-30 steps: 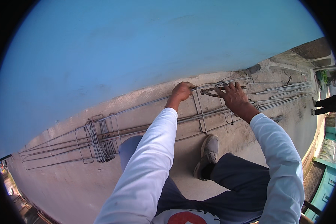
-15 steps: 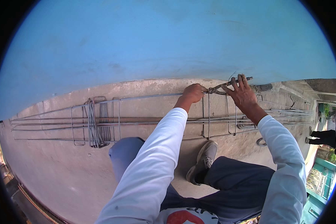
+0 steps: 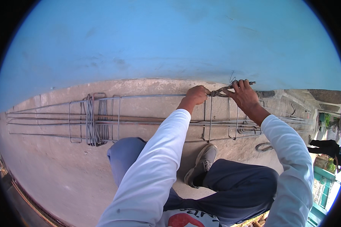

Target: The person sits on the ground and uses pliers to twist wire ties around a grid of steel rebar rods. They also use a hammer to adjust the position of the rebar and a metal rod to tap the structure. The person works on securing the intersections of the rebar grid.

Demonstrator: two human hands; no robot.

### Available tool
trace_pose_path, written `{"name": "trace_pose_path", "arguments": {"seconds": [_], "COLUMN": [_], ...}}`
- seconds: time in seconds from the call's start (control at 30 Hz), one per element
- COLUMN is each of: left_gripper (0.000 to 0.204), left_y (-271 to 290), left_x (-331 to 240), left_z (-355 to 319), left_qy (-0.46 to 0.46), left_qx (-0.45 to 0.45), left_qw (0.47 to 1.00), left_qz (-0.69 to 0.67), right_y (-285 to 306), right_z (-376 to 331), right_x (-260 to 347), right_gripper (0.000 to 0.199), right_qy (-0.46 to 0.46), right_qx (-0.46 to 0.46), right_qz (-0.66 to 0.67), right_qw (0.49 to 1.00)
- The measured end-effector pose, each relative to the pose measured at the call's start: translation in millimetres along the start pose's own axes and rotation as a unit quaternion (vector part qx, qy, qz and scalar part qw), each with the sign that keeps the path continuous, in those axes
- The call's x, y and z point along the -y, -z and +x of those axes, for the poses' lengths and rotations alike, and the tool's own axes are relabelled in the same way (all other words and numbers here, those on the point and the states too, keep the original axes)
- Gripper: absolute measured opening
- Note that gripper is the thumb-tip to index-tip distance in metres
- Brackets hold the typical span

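Note:
My left hand (image 3: pixel 196 95) is closed at the top bar (image 3: pixel 151 96) of a long steel rebar frame, its fingertips at a joint with an upright stirrup (image 3: pixel 210 117). What its fingertips pinch is too small to make out. In my right hand (image 3: pixel 243 96) are the handles of dark pincers (image 3: pixel 218 92), with the fingers curled over them. The pincers' jaws sit at that joint, right beside my left fingertips. Thin tie wire (image 3: pixel 232 77) sticks up above my right fingers.
A bundle of stirrups (image 3: pixel 94 121) hangs on the bars at the left. More bent stirrups (image 3: pixel 250 128) lie right of centre, near a wire coil (image 3: pixel 264 146) on the concrete floor (image 3: pixel 64 170). A blue wall (image 3: pixel 170 41) rises behind. Far right stands a person in dark clothes (image 3: pixel 327 147).
My right fingers have gone from stretched out along the pincers to curled round the handles, which are closer together. My left hand stays at the joint. The view has shifted slightly.

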State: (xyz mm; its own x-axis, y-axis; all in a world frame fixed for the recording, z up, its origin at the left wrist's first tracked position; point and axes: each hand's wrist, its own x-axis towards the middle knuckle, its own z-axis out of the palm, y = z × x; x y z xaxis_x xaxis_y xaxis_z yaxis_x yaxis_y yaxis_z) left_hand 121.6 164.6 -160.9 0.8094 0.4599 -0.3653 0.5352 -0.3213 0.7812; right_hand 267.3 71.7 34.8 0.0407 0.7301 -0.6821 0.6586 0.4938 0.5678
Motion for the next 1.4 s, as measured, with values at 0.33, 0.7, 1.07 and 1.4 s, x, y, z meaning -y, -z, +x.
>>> {"name": "trace_pose_path", "arguments": {"seconds": [0.33,0.7,1.07,1.4], "left_gripper": [0.038,0.036,0.023,0.022], "left_y": [-5.9,-52.0,-160.8,-157.3], "left_x": [4.6,-42.1,-64.6,-48.6], "left_z": [6.9,-53.7,-94.1,-107.8], "left_qy": [0.017,-0.061,0.166,0.146], "left_qx": [-0.002,-0.431,-0.277,-0.228], "left_qw": [1.0,0.9,0.92,0.937], "left_qz": [0.001,-0.015,-0.222,-0.219], "right_y": [-5.9,-13.2,8.0,18.3], "right_z": [25.5,20.4,12.4,25.7], "right_x": [-7.6,-6.1,-0.6,-2.8], "right_gripper": [0.057,0.034,0.031,0.022], "right_qy": [-0.052,-0.053,-0.054,-0.011], "right_qx": [0.006,0.009,0.01,0.007], "right_qz": [0.054,0.107,0.077,0.101], "right_qw": [0.997,0.993,0.995,0.995]}}
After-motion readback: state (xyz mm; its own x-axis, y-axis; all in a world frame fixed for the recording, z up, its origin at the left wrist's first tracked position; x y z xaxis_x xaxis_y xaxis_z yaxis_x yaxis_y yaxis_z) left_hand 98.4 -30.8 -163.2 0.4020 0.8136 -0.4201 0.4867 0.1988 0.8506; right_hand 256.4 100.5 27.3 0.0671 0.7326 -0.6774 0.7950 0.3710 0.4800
